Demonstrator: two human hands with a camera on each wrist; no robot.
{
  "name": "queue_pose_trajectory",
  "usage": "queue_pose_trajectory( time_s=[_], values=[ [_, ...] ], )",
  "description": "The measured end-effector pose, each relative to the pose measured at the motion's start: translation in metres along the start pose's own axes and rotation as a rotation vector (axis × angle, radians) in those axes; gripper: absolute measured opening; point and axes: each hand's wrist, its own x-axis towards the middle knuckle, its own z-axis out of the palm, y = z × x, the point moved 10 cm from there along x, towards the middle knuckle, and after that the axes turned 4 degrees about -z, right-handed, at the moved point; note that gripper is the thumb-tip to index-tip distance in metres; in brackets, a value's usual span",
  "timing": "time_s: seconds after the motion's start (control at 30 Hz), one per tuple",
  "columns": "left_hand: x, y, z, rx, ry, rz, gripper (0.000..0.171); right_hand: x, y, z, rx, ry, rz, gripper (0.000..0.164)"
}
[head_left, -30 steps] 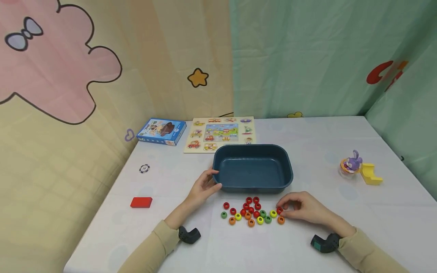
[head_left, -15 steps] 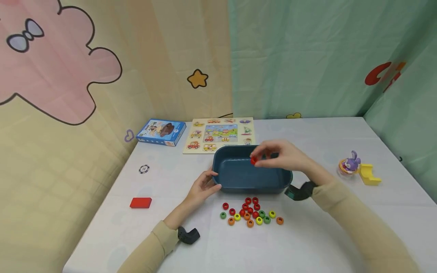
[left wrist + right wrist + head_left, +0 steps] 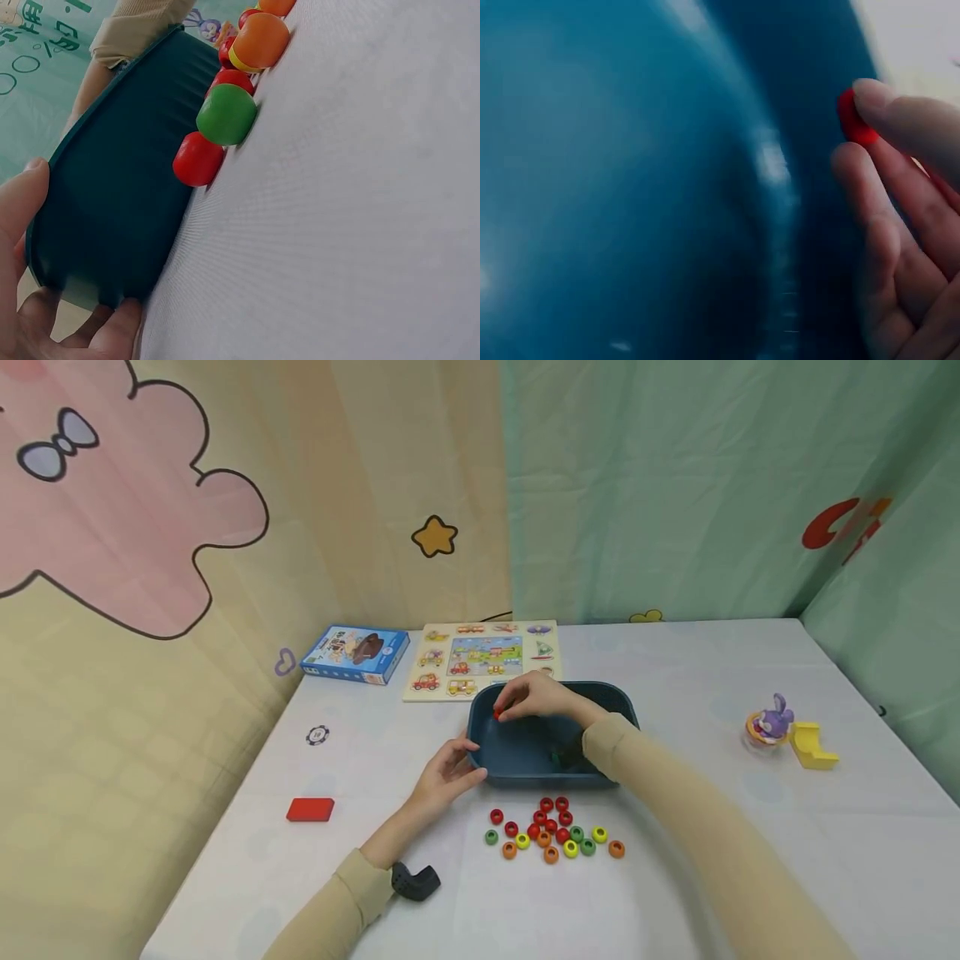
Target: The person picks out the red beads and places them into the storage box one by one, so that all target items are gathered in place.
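Lying toward the left of the white-covered table (image 3: 675,668) is a flat red rectangular block (image 3: 310,810), with a round black-and-white disc (image 3: 318,735) beyond it. At the far left sits a blue printed cardboard box (image 3: 355,654). The left hand (image 3: 446,772), below a beige sleeve (image 3: 326,906) and a black wrist device (image 3: 416,882), grasps the left end of a deep dark-blue rectangular bin (image 3: 517,752), its thumb and fingers curled about the rim and wall. Beyond the bin lies a pale puzzle board (image 3: 487,656) with bright vehicle pictures.

At the bin's far left corner, the right hand (image 3: 536,696) pinches a small round red bead (image 3: 855,120) between thumb and fingers, within the bin's outline; whether the bead touches the bin I cannot tell. On the table just near of the bin, a scattered group of red, orange, yellow and green loose beads (image 3: 551,826) spreads from left to right, their holes showing on most.

Well apart on the right stand a small purple rabbit figure (image 3: 774,721) and, just to its right, a yellow step-shaped piece (image 3: 812,746).
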Motion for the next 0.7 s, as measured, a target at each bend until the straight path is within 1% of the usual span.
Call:
queue_pose_trajectory(
  time_s=[0.1, 0.2, 0.3, 0.47, 0.57, 0.63, 0.7],
  values=[
    [0.000, -0.001, 0.000, -0.010, -0.001, -0.008, 0.041, 0.006, 0.012, 0.009, -0.076, -0.019, 0.033, 0.017],
    [0.000, -0.003, 0.000, -0.015, -0.002, -0.019, 0.042, 0.009, 0.019, 0.016, -0.165, -0.034, 0.054, 0.015],
    [0.002, -0.002, 0.000, -0.018, -0.004, -0.021, 0.042, 0.011, 0.022, 0.016, -0.228, -0.028, 0.064, 0.015],
    [0.002, -0.002, 0.000, -0.024, -0.011, -0.012, 0.041, 0.011, 0.022, 0.015, -0.278, -0.025, 0.078, 0.018],
    [0.001, -0.002, 0.001, -0.024, -0.014, -0.009, 0.041, 0.006, 0.010, 0.010, -0.283, -0.028, 0.070, 0.025],
    [0.000, -0.003, 0.001, -0.023, -0.009, -0.014, 0.040, -0.001, -0.008, 0.002, -0.269, -0.026, 0.047, 0.030],
    [0.000, -0.004, 0.000, -0.014, 0.000, -0.023, 0.039, -0.012, -0.031, -0.008, -0.237, -0.016, 0.011, 0.034]
  ],
)
